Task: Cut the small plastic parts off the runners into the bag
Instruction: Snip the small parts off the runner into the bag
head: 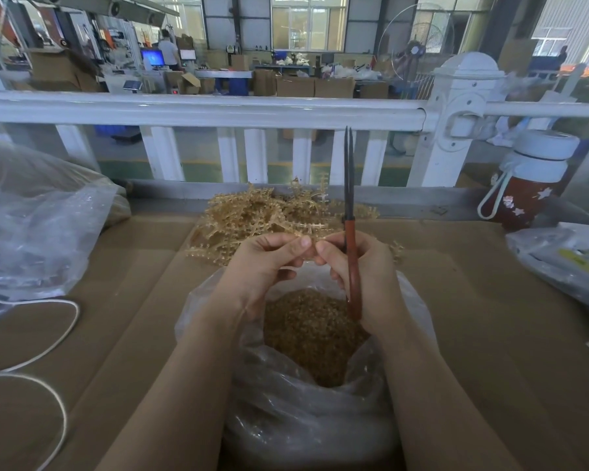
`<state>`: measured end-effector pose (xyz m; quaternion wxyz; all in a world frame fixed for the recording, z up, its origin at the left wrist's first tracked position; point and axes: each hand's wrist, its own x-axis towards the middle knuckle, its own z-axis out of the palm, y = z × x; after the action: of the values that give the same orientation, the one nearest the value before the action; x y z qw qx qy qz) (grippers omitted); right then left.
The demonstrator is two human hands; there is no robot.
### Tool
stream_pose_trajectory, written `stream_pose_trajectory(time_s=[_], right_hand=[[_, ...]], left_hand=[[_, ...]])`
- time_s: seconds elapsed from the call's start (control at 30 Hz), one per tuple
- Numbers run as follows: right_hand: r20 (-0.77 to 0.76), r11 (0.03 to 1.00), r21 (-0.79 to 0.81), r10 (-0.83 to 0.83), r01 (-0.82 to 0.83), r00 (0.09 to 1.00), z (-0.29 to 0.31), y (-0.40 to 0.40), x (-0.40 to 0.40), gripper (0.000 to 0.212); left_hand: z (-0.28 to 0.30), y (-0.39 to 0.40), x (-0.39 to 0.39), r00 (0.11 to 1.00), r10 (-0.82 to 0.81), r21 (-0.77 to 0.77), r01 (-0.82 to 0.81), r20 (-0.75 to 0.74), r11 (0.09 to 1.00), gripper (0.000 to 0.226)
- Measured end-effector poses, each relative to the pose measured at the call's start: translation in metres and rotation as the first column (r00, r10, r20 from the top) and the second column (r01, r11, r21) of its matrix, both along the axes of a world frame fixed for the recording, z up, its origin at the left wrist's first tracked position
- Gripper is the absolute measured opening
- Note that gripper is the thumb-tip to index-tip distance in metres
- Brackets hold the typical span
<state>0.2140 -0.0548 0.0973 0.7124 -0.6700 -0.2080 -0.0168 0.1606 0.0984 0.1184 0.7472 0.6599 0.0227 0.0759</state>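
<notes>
Though pinched between hands (315,254) — perhaps a runner (305,253).

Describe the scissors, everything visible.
The scissors stand nearly upright in the right hand, over the open bag. Two long dark slim blades point up, almost together, tips narrowly apart. The handles are reddish-brown and look plastic-coated; the fingers curl round them, hiding part. The blades rise in front of the runner pile; they cut nothing now.

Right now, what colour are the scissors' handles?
Reddish-brown, with dark blades, on the scissors held in the right hand; seen in the head view.
</notes>
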Motion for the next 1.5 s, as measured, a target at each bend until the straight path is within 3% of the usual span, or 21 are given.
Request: stream_pose_trajectory(time_s=[0.17, 0.47, 0.6, 0.83, 1.0, 1.33, 1.5], right_hand=[[0.0, 1.0, -0.007, -0.008, 0.008, 1.0, 0.003, 0.001, -0.002, 0.009], [-0.006, 0.992, -0.113, -0.064, 0.063, 0.998, 0.008, 0.003, -0.005, 0.017], [0.077, 0.977, -0.18, -0.103, 0.115, 0.992, 0.007, 0.002, -0.003, 0.011], [0.304, 0.857, -0.435, -0.148, 0.276, 0.941, 0.0, -0.001, -0.008, 0.054], [0.423, 0.738, -0.576, -0.099, 0.352, 0.901, 0.0, 0.0, -0.01, 0.052], [0.425, 0.623, -0.688, -0.071, 0.373, 0.902, 0.005, -0.003, -0.012, 0.053], [0.425, 0.668, -0.649, -0.078, 0.363, 0.902, 0.001, -0.001, -0.01, 0.054]], left_hand=[[-0.001, 0.0, 0.001, 0.999, 0.027, 0.047, -0.029, 0.027, 0.998, 0.007], [-0.001, -0.001, 0.002, 0.992, 0.034, 0.137, -0.051, 0.124, 0.989, 0.014], [-0.002, 0.0, 0.003, 0.982, 0.078, 0.088, -0.094, 0.17, 0.992, 0.022], [0.0, 0.005, 0.003, 0.942, 0.213, 0.048, -0.233, 0.26, 0.971, 0.016], [-0.002, 0.01, 0.004, 0.933, 0.228, 0.065, -0.255, 0.279, 0.965, 0.022], [0.001, 0.015, 0.003, 0.953, 0.181, -0.191, -0.135, 0.244, 0.972, 0.025], [0.002, 0.014, 0.002, 0.949, 0.19, -0.173, -0.149, 0.251, 0.973, 0.023]])
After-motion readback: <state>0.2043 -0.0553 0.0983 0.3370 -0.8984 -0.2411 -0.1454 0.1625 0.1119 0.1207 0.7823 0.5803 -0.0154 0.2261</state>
